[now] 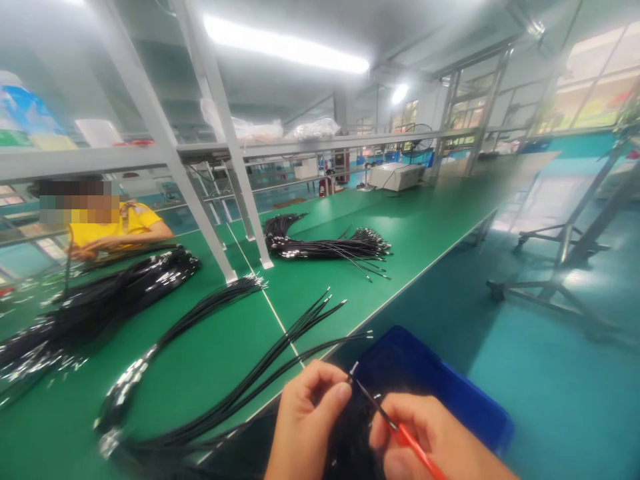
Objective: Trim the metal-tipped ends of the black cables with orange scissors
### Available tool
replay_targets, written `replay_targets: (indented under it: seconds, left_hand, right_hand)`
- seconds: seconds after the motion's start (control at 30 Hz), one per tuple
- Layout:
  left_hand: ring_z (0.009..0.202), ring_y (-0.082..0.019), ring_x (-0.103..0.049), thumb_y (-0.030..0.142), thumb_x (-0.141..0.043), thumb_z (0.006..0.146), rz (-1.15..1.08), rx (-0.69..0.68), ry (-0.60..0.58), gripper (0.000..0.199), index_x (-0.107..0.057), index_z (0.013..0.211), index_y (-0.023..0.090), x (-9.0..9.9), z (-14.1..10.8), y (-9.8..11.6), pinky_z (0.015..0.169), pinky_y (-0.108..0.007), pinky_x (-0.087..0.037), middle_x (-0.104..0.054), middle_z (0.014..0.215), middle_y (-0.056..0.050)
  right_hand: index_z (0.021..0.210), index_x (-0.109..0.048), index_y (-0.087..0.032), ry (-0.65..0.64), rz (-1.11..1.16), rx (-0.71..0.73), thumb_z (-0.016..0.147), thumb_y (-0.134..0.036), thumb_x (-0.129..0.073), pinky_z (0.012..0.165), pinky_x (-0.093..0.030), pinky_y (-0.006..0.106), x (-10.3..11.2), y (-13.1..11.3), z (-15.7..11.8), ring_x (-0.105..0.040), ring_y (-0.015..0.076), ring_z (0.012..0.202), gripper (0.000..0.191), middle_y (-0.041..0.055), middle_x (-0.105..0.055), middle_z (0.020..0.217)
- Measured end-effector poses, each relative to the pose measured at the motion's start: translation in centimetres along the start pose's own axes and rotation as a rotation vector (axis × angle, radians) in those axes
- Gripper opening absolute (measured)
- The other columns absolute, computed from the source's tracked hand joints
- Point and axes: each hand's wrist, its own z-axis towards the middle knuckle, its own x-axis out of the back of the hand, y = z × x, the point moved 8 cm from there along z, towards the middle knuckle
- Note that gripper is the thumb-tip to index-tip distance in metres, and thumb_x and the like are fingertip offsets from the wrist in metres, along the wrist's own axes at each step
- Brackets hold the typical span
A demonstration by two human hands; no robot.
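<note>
My left hand [311, 412] is closed in a pinch on the end of a black cable; its silvery tip [354, 369] pokes up past thumb and forefinger. In my right hand [433, 423] is a red-handled tool [420, 455] with a thin dark shaft, whose point is close to the cable tip. Whether the two touch, I cannot tell. Left of my hands, a long bundle of black cables [240, 387] with metal ends curves over the green table [165, 393]. Dark cables, partly hidden, lie below my hands. A blue bin [475, 403] stands behind my right hand.
Another cable bundle [330, 248] lies farther back, and a large black pile [100, 300] at left. Shelf posts [245, 167] rise from the table. A person in yellow [135, 223] works opposite. A white box [397, 175] sits far back; a wheeled metal frame [555, 283] stands right.
</note>
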Motion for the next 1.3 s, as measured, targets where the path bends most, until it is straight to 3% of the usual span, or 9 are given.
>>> replay_targets:
  seconds: [0.07, 0.13, 0.23, 0.3, 0.53, 0.67, 0.83, 1.03, 1.3]
  left_hand:
    - [0.057, -0.011, -0.045, 0.034, -0.075, 0.067, -0.078, 0.032, -0.019, 0.02, -0.066, 0.066, 0.017, -0.1, 0.1, 0.0, 0.054, -0.019, -0.036, -0.057, 0.059, 0.003]
    - [0.059, -0.011, -0.044, 0.036, -0.075, 0.068, -0.152, 0.077, -0.082, 0.022, -0.066, 0.067, 0.016, -0.5, 0.1, -0.1, 0.057, -0.019, -0.035, -0.059, 0.062, 0.002]
    - [0.059, -0.01, -0.045, 0.035, -0.076, 0.068, -0.241, 0.144, -0.163, 0.022, -0.065, 0.066, 0.016, -1.1, 0.0, -0.3, 0.059, -0.02, -0.035, -0.059, 0.062, 0.001]
    - [0.059, -0.01, -0.046, 0.033, -0.076, 0.068, -0.297, 0.178, -0.199, 0.021, -0.065, 0.065, 0.015, -1.4, -0.1, -0.3, 0.059, -0.02, -0.036, -0.059, 0.061, 0.001]
    - [0.058, -0.009, -0.045, 0.03, -0.077, 0.068, -0.384, 0.221, -0.237, 0.022, -0.064, 0.063, 0.013, -2.2, -0.5, -0.2, 0.06, -0.019, -0.035, -0.057, 0.058, 0.001]
    - [0.057, -0.01, -0.048, 0.032, -0.078, 0.066, -0.389, 0.211, -0.22, 0.023, -0.064, 0.064, 0.014, -2.3, -0.6, -0.5, 0.057, -0.02, -0.036, -0.06, 0.06, 0.0]
    - [0.052, -0.01, -0.044, 0.035, -0.077, 0.066, -0.243, 0.171, -0.195, 0.026, -0.061, 0.063, 0.016, -2.0, -0.6, -0.8, 0.05, -0.02, -0.032, -0.057, 0.056, 0.002]
    - [0.059, -0.012, -0.046, 0.029, -0.067, 0.072, 0.13, -0.001, -0.104, 0.018, -0.06, 0.062, 0.015, -1.6, -0.7, 0.5, 0.058, -0.022, -0.035, -0.054, 0.058, 0.003]
    - [0.059, -0.013, -0.046, 0.031, -0.064, 0.074, 0.122, 0.008, -0.108, 0.018, -0.059, 0.064, 0.017, -1.6, -0.8, 0.3, 0.058, -0.022, -0.037, -0.055, 0.059, 0.003]
  right_hand:
    - [0.076, -0.056, -0.019, -0.062, 0.098, 0.04, 0.058, -0.071, -0.067, 0.045, -0.022, 0.022, -0.2, 0.1, 0.5, -0.028, 0.0079, 0.047, 0.056, -0.0077, -0.04, 0.053]
    - [0.075, -0.053, -0.02, -0.031, 0.182, 0.053, 0.06, -0.062, -0.069, 0.043, -0.022, 0.021, -0.1, 0.1, 0.9, -0.029, 0.0075, 0.044, 0.048, -0.0092, -0.039, 0.051]
    - [0.073, -0.055, -0.02, 0.181, 0.196, 0.078, 0.063, -0.038, -0.07, 0.049, -0.03, 0.021, 0.8, -0.5, 1.0, -0.041, 0.0096, 0.051, 0.026, -0.0065, -0.049, 0.055]
    - [0.074, -0.058, -0.019, 0.286, 0.172, 0.12, 0.062, -0.031, -0.068, 0.053, -0.034, 0.022, 1.1, -1.3, 0.7, -0.045, 0.0109, 0.055, 0.019, -0.0052, -0.054, 0.058]
    - [0.074, -0.062, -0.021, 0.495, 0.224, 0.157, 0.061, -0.035, -0.071, 0.057, -0.042, 0.026, 1.9, -1.5, 0.3, -0.056, 0.0159, 0.06, 0.021, -0.0024, -0.061, 0.064]
    - [0.076, -0.064, -0.021, 0.492, 0.226, 0.192, 0.063, -0.035, -0.071, 0.05, -0.038, 0.024, 1.9, -1.8, 0.2, -0.048, 0.0118, 0.051, 0.02, -0.0022, -0.062, 0.063]
    - [0.082, -0.064, -0.021, 0.528, 0.374, 0.193, 0.064, -0.038, -0.077, 0.047, -0.039, 0.021, 2.3, -1.0, 0.5, -0.05, 0.0113, 0.05, 0.028, -0.0027, -0.061, 0.064]
    - [0.074, -0.06, -0.021, 0.594, 0.414, 0.253, 0.06, -0.032, -0.079, 0.047, -0.039, 0.02, 1.6, -0.6, 0.8, -0.051, 0.0115, 0.052, 0.025, -0.0037, -0.059, 0.061]
    - [0.083, -0.059, -0.023, 0.596, 0.446, 0.246, 0.067, -0.033, -0.073, 0.05, -0.042, 0.02, 0.6, -1.0, 0.1, -0.053, 0.0111, 0.055, 0.023, -0.003, -0.062, 0.07]
